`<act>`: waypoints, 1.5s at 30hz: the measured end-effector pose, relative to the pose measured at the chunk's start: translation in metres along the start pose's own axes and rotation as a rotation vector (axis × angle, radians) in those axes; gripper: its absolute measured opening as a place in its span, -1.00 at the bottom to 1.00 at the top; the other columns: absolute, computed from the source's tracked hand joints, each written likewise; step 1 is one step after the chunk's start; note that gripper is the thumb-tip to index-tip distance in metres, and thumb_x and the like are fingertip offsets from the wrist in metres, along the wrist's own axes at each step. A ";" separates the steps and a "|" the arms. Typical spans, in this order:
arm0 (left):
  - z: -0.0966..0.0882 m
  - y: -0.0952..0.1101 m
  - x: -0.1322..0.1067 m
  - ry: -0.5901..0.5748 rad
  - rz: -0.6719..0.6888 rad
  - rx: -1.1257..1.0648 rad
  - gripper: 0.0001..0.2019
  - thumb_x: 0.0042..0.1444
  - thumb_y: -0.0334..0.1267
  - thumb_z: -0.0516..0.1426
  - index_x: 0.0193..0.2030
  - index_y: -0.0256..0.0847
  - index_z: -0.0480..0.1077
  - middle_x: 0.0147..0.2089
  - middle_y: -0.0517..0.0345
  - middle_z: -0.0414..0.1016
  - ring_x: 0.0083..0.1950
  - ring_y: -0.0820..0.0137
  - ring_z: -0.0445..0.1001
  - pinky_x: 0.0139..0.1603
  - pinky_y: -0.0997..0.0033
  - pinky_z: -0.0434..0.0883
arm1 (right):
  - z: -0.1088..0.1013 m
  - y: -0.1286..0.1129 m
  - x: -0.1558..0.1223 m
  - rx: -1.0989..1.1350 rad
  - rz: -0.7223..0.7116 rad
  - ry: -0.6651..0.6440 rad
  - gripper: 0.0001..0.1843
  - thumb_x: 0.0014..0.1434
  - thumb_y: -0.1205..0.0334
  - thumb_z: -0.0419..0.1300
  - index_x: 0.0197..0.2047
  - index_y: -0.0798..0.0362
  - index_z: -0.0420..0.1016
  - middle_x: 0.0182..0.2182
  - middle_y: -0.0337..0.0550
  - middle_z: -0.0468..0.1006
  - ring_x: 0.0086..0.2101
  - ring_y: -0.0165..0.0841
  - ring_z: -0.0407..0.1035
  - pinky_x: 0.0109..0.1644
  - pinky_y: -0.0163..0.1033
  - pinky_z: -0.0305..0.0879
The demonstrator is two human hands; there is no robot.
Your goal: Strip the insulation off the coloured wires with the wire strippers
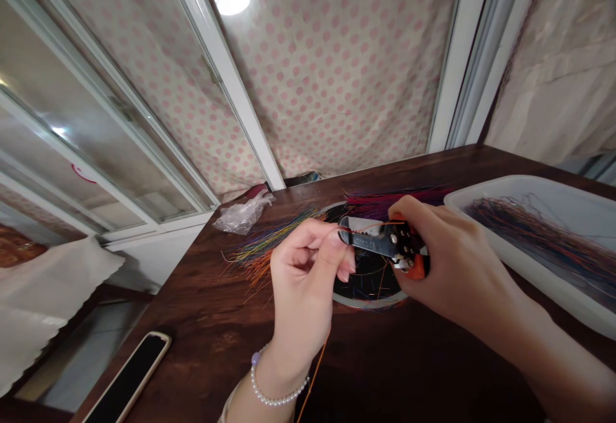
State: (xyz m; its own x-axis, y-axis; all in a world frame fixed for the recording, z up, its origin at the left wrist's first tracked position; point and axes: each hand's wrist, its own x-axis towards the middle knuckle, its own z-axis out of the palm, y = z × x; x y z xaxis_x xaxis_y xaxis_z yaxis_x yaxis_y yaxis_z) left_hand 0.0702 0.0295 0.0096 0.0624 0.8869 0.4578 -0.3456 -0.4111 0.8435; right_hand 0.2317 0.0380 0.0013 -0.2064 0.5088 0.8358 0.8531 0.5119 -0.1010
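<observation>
Between thumb and forefinger, my left hand (pixel 308 269) pinches a thin orange wire (pixel 315 371), whose long tail hangs down past the wrist. My right hand (pixel 447 250) is wrapped round the orange handles of a wire stripper (pixel 370 237). The tool's notched metal jaws point left and reach the left fingertips, where the wire's end lies along them. Whether the jaws are closed on the wire is too small to make out. Below both hands sits a round dark dish (pixel 370 288) with a pale rim, holding short wire scraps.
Bundles of multicoloured wires (pixel 274 243) and red-purple wires (pixel 385 201) lie behind the hands. A white tub (pixel 529 192) of loose wires stands at right. Crumpled clear plastic (pixel 244 213) is at back left, a phone (pixel 128 381) at front left, on the dark wooden table (pixel 206 320).
</observation>
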 end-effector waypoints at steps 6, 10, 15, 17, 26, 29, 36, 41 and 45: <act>0.003 0.003 0.000 -0.009 -0.016 -0.015 -0.68 0.23 -0.20 0.25 -0.52 -0.23 0.37 -0.63 0.33 0.29 -0.57 0.61 0.20 -0.50 0.65 0.24 | -0.002 0.001 -0.001 0.009 -0.004 0.000 -0.72 -0.17 0.43 0.00 -0.30 -0.01 0.23 -0.60 -0.26 0.45 -0.60 -0.32 0.31 -0.50 -0.29 0.19; -0.003 0.007 0.000 -0.095 -0.007 -0.012 -0.77 0.23 -0.23 0.24 -0.45 -0.20 0.43 -0.62 0.31 0.33 -0.58 0.59 0.25 -0.51 0.63 0.29 | -0.003 0.005 0.000 0.041 -0.047 0.068 -0.73 -0.15 0.43 0.01 -0.32 -0.03 0.22 -0.57 -0.25 0.46 -0.57 -0.33 0.29 -0.47 -0.27 0.19; -0.012 0.014 0.000 -0.254 0.047 0.136 -0.86 0.19 -0.19 0.28 -0.34 -0.18 0.53 -0.50 0.19 0.51 -0.55 0.51 0.43 -0.55 0.56 0.41 | 0.005 0.012 -0.003 0.090 -0.100 0.212 -0.76 0.02 0.47 0.08 -0.29 -0.07 0.26 -0.54 -0.29 0.40 -0.51 -0.31 0.30 -0.34 -0.20 0.25; -0.013 0.017 -0.001 -0.293 0.109 0.230 -0.92 0.17 -0.26 0.30 -0.34 -0.17 0.56 -0.47 0.16 0.56 -0.50 0.47 0.49 -0.49 0.52 0.45 | 0.010 0.013 -0.004 0.114 -0.115 0.277 -0.71 0.05 0.53 0.10 -0.26 -0.08 0.26 -0.54 -0.30 0.36 -0.50 -0.31 0.27 -0.31 -0.18 0.26; -0.010 0.019 -0.006 -0.460 0.332 0.329 -0.91 0.21 -0.44 0.23 -0.26 -0.19 0.56 -0.37 0.09 0.63 -0.38 0.41 0.56 -0.37 0.48 0.49 | 0.014 0.022 -0.006 0.175 -0.308 0.387 -0.66 -0.01 0.58 0.15 -0.26 -0.04 0.31 -0.53 -0.27 0.39 -0.51 -0.34 0.26 -0.34 -0.13 0.27; -0.010 0.018 -0.007 -0.471 0.373 0.354 -0.91 0.21 -0.44 0.22 -0.26 -0.19 0.54 -0.38 0.09 0.63 -0.38 0.40 0.56 -0.38 0.46 0.49 | 0.013 0.022 -0.006 0.180 -0.326 0.409 -0.65 -0.02 0.58 0.15 -0.25 -0.05 0.32 -0.54 -0.27 0.41 -0.52 -0.34 0.26 -0.36 -0.13 0.26; -0.011 0.018 -0.007 -0.486 0.434 0.385 -0.92 0.19 -0.44 0.22 -0.26 -0.19 0.53 -0.39 0.07 0.62 -0.41 0.39 0.55 -0.40 0.46 0.50 | 0.013 0.020 -0.006 0.187 -0.308 0.420 -0.66 -0.02 0.58 0.16 -0.25 -0.04 0.30 -0.53 -0.30 0.39 -0.53 -0.36 0.23 -0.38 -0.16 0.20; -0.010 0.019 -0.005 -0.471 0.438 0.392 -0.92 0.18 -0.44 0.23 -0.27 -0.18 0.54 -0.41 0.09 0.62 -0.43 0.41 0.54 -0.43 0.47 0.49 | 0.016 0.017 -0.007 0.189 -0.260 0.420 -0.66 -0.01 0.57 0.15 -0.25 -0.06 0.29 -0.52 -0.30 0.37 -0.52 -0.32 0.25 -0.35 -0.13 0.21; -0.010 0.019 -0.006 -0.470 0.447 0.388 -0.90 0.20 -0.45 0.22 -0.25 -0.18 0.53 -0.39 0.09 0.62 -0.42 0.42 0.54 -0.42 0.47 0.49 | 0.015 0.017 -0.008 0.187 -0.248 0.402 -0.66 -0.01 0.56 0.15 -0.24 -0.07 0.29 -0.52 -0.30 0.36 -0.51 -0.31 0.24 -0.36 -0.12 0.22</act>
State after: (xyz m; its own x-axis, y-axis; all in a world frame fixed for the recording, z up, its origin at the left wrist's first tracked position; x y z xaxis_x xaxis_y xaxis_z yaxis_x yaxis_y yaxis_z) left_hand 0.0537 0.0191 0.0197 0.4161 0.4706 0.7781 -0.0827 -0.8325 0.5478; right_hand 0.2405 0.0525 -0.0152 -0.1592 0.0682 0.9849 0.6940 0.7173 0.0625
